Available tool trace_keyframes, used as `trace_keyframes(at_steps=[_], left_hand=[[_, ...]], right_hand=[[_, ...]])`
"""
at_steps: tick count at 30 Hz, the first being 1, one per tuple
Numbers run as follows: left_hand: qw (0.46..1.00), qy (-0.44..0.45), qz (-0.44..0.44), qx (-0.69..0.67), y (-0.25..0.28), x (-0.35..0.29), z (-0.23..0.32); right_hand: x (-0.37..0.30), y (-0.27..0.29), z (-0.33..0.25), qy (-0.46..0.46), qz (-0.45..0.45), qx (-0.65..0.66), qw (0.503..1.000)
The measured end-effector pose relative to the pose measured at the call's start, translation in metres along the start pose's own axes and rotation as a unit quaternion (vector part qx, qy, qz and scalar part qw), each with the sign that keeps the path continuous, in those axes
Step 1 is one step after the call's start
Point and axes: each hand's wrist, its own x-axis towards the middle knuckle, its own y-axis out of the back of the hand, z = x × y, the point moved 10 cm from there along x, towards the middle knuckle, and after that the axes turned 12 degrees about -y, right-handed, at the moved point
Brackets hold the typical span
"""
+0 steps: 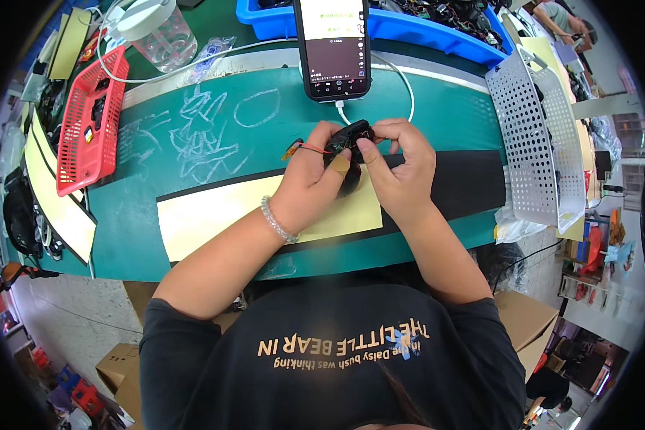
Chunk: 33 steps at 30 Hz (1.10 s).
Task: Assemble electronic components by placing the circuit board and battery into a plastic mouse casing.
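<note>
Over the green table, my left hand [309,180] grips a small black electronic housing [349,136], its thumb pressed on the near side. A yellowish patch covers part of that thumb. From the housing's left side a red wire leads to a small orange-and-black part [291,149], which hangs free beside my fingers. My right hand [406,170] pinches the housing's right edge between thumb and fingers. What lies between those fingertips is too small to make out. Just below the hands, a dark rounded piece [350,179] shows, partly hidden by the left hand.
A pale yellow sheet [258,215] and a black strip [469,179] lie under my forearms. Beyond the hands stands a phone [335,57] with a white cable. Around it are a blue bin [423,36], a red basket [68,161], a grey perforated basket [527,143] and a clear lidded jar [168,50].
</note>
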Motion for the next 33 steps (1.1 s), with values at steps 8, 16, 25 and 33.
trace_keyframes(at_steps=[8,16,25,33], left_hand=[[0.992,-0.032,0.031,0.121,-0.001,-0.005,0.013],[0.997,-0.037,0.041,0.047,0.004,0.003,0.01],[0.991,0.046,-0.017,-0.126,-0.007,0.004,0.0],[0.992,0.064,-0.042,-0.097,-0.007,0.005,-0.001]], right_hand=[[0.0,-0.006,0.001,0.012,0.02,0.016,1.0],[0.0,-0.013,0.019,-0.023,-0.008,0.079,0.997],[-0.005,-0.035,0.045,-0.189,-0.196,0.335,0.902],[-0.004,-0.039,0.038,-0.212,-0.239,0.411,0.854]])
